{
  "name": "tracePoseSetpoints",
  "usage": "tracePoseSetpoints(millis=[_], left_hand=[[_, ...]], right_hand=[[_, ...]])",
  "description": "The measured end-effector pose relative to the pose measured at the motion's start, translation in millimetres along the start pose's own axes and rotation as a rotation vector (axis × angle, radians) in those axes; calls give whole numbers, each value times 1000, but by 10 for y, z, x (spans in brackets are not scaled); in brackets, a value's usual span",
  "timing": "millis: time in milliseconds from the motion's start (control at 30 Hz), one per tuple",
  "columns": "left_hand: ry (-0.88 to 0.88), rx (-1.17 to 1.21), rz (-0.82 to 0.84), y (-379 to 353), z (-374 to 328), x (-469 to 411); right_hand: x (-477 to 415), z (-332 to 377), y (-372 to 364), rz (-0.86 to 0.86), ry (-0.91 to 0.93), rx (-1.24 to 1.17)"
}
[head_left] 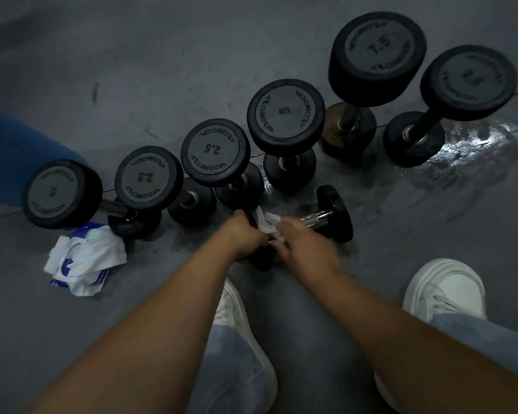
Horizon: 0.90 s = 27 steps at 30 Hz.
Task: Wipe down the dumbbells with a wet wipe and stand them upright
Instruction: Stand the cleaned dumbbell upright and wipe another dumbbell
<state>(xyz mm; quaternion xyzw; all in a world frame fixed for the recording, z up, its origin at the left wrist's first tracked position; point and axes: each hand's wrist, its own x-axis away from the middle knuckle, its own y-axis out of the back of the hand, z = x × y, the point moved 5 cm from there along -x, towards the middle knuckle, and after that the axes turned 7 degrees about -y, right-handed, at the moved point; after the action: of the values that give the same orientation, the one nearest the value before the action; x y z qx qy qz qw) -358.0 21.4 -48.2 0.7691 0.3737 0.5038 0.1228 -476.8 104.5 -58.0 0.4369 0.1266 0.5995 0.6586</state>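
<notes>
1. Black rubber and chrome make up the lying dumbbell (335, 215), which rests on its side on the grey floor (162, 70) just ahead of our feet. Its far head points away to the right. Its near head is mostly hidden under our hands.
2. Our left hand (247, 239) grips the near end of that dumbbell with its fingers curled down around the dark head. We cannot see the fingertips.
3. Our right hand (304, 245) sits over the handle, its fingers bent onto the wet wipe (266, 219) and holding it against the bar. The hand is blurred, so we cannot tell how firmly it grips.
4. We see the wipe bunched white between the two hands. It touches the lying dumbbell where the chrome handle begins.
5. Behind it, six upright dumbbells (286, 118) stand on end in a row that runs from near left to far right. We read 2.5 on two of the top faces, 5 on another and 7.5 on a larger one. The two end faces are too dim for us to read.
6. A crumpled white and blue wipe pack (84, 261) lies on the floor beside the leftmost weights.
7. A wet patch (476, 141) shines on the floor just beside the rightmost dumbbell.
8. Our white shoes (444, 291) stand to either side below our forearms, and a blue shape (12, 150) fills the left edge.
</notes>
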Motion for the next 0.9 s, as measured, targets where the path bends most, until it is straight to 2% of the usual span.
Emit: tracePoseSetpoints(millis=[67, 133, 167, 267, 367, 467, 533, 600, 700, 800, 833, 900], left_hand=[[0, 33, -81, 49, 50, 36], [-68, 45, -269, -72, 83, 228], [-112, 86, -301, -190, 84, 336], [-195, 108, -272, -407, 151, 424], [-196, 18, -215, -406, 199, 432], [-198, 15, -218, -388, 178, 406], [-192, 16, -204, -374, 172, 376], [-188, 16, -189, -356, 182, 359], [-159, 10, -188, -307, 154, 337], [-155, 13, -196, -270, 127, 324], [-158, 17, -191, -261, 123, 316], [-157, 11, -178, -252, 136, 271]], right_hand=[[-44, -125, 127, -126, -100, 23], [-10, -198, 121, -159, -135, 25], [8, -206, 95, -176, -136, -26], [18, -240, 116, -239, -229, -180], [24, -336, 226, -292, -269, -202], [-29, -186, 131, -85, -291, -220], [-37, 75, -31, 98, -176, -140], [-117, 16, 51, 90, -193, -150], [-154, -157, 167, -29, -242, -72], [-37, 126, -72, 117, -31, 131], [-28, 165, -60, 112, 8, 149], [-75, -4, 101, 44, -139, 13]])
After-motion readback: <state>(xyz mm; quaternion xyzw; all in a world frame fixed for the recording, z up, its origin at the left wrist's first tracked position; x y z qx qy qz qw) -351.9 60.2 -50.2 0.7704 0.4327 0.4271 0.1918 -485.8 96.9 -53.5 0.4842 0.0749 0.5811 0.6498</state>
